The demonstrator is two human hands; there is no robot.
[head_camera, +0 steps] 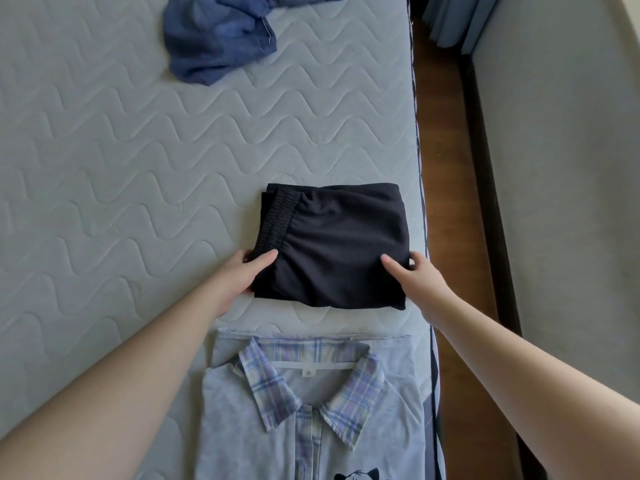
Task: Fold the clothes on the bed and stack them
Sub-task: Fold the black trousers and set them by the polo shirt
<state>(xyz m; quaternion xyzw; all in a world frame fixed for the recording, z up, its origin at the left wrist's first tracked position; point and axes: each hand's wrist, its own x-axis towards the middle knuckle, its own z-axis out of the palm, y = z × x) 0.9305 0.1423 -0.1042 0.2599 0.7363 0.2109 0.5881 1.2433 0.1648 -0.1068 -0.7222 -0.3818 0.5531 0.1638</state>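
Observation:
A folded pair of black shorts with an elastic waistband lies on the grey quilted mattress near its right edge. My left hand grips the shorts' near left corner, thumb on top and fingers tucked underneath. My right hand grips the near right corner the same way. Just in front of the shorts lies a folded grey shirt with a plaid collar, on top of another folded grey piece. A crumpled blue garment lies unfolded at the far side of the mattress.
The mattress ends at a dark trimmed edge just right of the shorts. Beyond it runs a strip of wooden floor and a pale wall. Blue curtains hang at the top right.

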